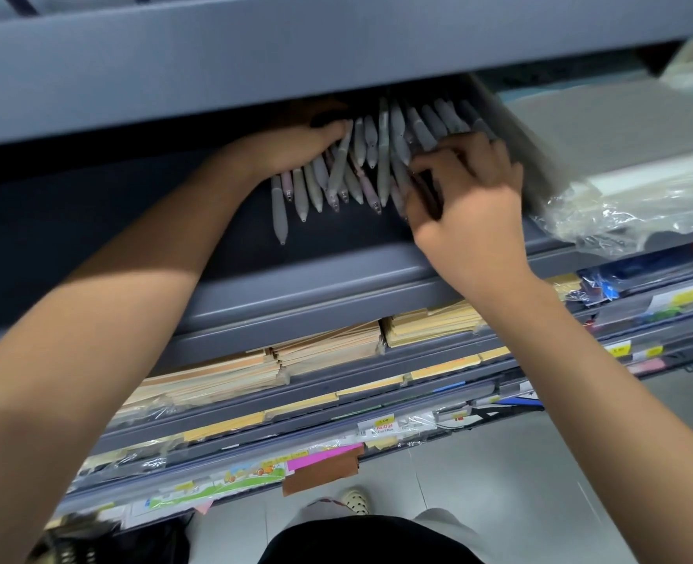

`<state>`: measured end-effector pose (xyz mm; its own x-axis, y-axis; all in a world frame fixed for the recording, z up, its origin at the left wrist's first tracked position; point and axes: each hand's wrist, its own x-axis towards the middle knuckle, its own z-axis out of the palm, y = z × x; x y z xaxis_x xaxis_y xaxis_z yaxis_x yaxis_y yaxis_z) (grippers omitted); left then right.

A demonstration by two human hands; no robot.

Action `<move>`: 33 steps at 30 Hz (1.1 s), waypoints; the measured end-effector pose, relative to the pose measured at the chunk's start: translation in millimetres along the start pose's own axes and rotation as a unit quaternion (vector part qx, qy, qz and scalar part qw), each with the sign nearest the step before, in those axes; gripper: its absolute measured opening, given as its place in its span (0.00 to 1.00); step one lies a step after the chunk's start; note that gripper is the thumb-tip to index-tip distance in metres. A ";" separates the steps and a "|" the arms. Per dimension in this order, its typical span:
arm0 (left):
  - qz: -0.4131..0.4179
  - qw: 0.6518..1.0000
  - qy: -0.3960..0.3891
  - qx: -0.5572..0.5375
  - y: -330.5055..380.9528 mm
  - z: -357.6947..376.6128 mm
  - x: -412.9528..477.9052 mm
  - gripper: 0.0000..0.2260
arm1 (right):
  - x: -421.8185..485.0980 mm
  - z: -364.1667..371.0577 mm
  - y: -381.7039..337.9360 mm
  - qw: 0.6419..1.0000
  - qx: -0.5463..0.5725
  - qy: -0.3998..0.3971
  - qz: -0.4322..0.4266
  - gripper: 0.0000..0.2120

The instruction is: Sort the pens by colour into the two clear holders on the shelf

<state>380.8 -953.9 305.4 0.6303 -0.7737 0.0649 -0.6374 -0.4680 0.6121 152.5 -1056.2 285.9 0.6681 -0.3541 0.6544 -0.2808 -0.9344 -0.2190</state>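
Several grey and pale pink pens point(336, 185) lie fanned out on the dark shelf point(223, 254), tips pointing toward me. My left hand point(296, 150) reaches in from the left and grips the far ends of the left bunch. My right hand point(465, 197) comes in from the right, fingers curled into the right part of the pile, pinching pens near its thumb. More grey pens point(430, 120) stand tilted behind my right hand, inside what looks like a clear holder point(511, 128) whose edge is blurred. A second holder cannot be made out.
A grey shelf point(255, 54) overhangs the pens from above. Crinkled clear plastic wrap point(621, 213) lies at the right. Lower shelves hold stacks of tan envelopes point(328, 348) and packaged stationery. The floor and a shoe point(355, 500) show below.
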 end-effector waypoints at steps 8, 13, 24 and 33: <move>-0.003 1.000 0.013 -0.020 8.6 0.1 -7.9 0.14 | 1.3 -3.6 2.8 0.994 0.087 0.002 0.066 0.12; -0.060 0.997 0.051 0.010 13.8 -0.5 -11.2 0.20 | 2.0 -1.1 6.6 0.986 0.137 0.024 0.088 0.10; -0.208 0.959 0.032 0.189 45.3 -5.7 -42.6 0.33 | 23.3 4.4 13.3 0.984 0.108 -0.012 0.143 0.08; -0.226 0.965 -0.039 0.132 89.1 1.8 -59.2 0.32 | 26.4 4.4 18.9 0.966 0.184 0.020 0.181 0.02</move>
<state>285.9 -950.6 354.8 0.8411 -0.4909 -0.2270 -0.4030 -0.8488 0.3423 167.9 -1083.4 295.8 0.5431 -0.6649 0.5128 -0.2219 -0.7026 -0.6761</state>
